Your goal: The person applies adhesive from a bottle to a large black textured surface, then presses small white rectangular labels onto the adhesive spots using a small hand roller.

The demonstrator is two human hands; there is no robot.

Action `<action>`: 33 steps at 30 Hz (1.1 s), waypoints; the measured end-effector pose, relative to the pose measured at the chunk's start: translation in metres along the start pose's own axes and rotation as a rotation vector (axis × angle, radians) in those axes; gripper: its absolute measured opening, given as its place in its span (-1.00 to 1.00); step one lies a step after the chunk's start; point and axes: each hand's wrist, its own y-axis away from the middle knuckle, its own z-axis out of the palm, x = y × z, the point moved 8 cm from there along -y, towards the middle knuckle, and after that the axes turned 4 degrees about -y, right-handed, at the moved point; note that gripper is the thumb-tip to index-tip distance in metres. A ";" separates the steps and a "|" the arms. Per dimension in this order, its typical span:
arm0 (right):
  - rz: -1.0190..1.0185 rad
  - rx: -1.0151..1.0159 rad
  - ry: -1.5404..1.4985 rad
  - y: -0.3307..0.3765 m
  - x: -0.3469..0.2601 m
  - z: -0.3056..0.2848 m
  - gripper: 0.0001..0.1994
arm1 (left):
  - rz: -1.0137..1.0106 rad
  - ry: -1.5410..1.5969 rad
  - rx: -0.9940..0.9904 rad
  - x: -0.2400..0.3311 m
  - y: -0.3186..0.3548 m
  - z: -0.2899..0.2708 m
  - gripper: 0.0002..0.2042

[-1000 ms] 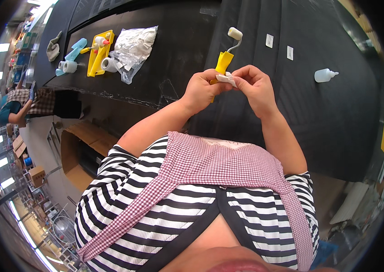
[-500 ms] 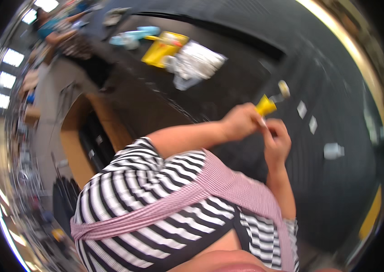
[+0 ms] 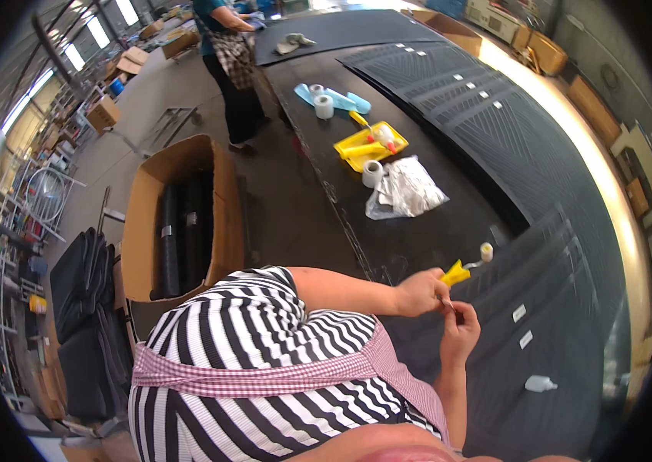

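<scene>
Step in hand: both hands are raised together over the near edge of the tabletop [image 3: 418, 231], working on a small roller [image 3: 466, 266] with a yellow handle and a pale roll.
Left hand: the left hand [image 3: 421, 292] is closed around the yellow handle, with the roll pointing toward 2 o'clock.
Right hand: the right hand [image 3: 460, 329] sits just below at 5 o'clock, its fingertips pinched at the base of the handle. What it pinches is too small to tell.
Location of roller: held off the tabletop, in front of the striped shirt, over the dark ribbed mats [image 3: 541, 254].
Next move, judged: the pinch at the handle calls for a steady left-hand hold and fine fingertip control. The small part could slip if the grip loosens.
Count, rollers: one in hand. A second lies in the yellow tray [image 3: 363, 146] at 12 o'clock.
Count, trays: one.
Count, tape rolls: two white, one [image 3: 373, 173] just beside the tray and one [image 3: 324, 106] farther off on a light blue sheet [image 3: 353, 100].
Count, plastic bags: one crumpled clear bag [image 3: 407, 191] at 1 o'clock.
Count, squeeze bottles: one small white bottle [image 3: 539, 383] at 4 o'clock, well apart.
Count, white labels on mats: several. The far ones are too small to count.
Other: a cardboard box [image 3: 180, 215] of dark rolls stands on the floor at 10 o'clock. Another person [image 3: 227, 54] works at the far end.
</scene>
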 end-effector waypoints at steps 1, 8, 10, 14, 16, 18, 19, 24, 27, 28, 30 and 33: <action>0.044 0.014 -0.043 0.001 0.007 -0.003 -0.97 | 0.000 -0.058 0.039 -0.003 -0.002 -0.002 -0.94; 0.236 0.013 -0.274 0.008 0.036 0.002 -0.77 | -0.274 0.047 -0.005 -0.054 0.025 -0.018 -0.85; 0.369 0.051 -0.348 0.006 0.050 0.000 -0.77 | -0.284 0.076 0.015 -0.060 0.031 -0.018 -0.84; 0.441 -0.043 -0.311 0.000 0.058 0.017 -0.83 | -0.440 0.518 -0.049 -0.067 0.030 0.000 -0.79; 0.573 -0.028 -0.459 0.008 0.066 0.026 -0.84 | -0.257 0.335 -0.089 -0.045 0.019 -0.002 -0.77; 0.635 -0.026 -0.600 0.017 0.066 0.035 -0.84 | -0.325 0.671 -0.111 -0.039 0.021 0.013 -0.81; 0.646 -0.019 -0.678 0.019 0.059 0.041 -0.84 | -0.431 0.916 -0.140 -0.038 0.027 0.022 -0.82; 0.525 -0.042 -0.813 0.021 0.058 0.041 -0.73 | -0.301 0.975 -0.164 -0.012 0.030 0.030 -0.77; 0.492 -0.085 -0.852 0.023 0.052 0.035 -0.66 | -0.225 0.929 -0.185 -0.005 0.032 0.033 -0.81; 0.479 -0.101 -0.868 0.025 0.053 0.033 -0.64 | -0.209 0.921 -0.198 -0.004 0.033 0.034 -0.82; 0.390 -0.143 -0.831 0.028 0.052 0.027 -0.64 | -0.246 0.878 -0.259 -0.005 0.035 0.041 -0.83; 0.378 -0.079 -0.774 0.039 0.035 0.017 -0.62 | -0.203 0.884 -0.282 0.006 0.037 0.041 -0.83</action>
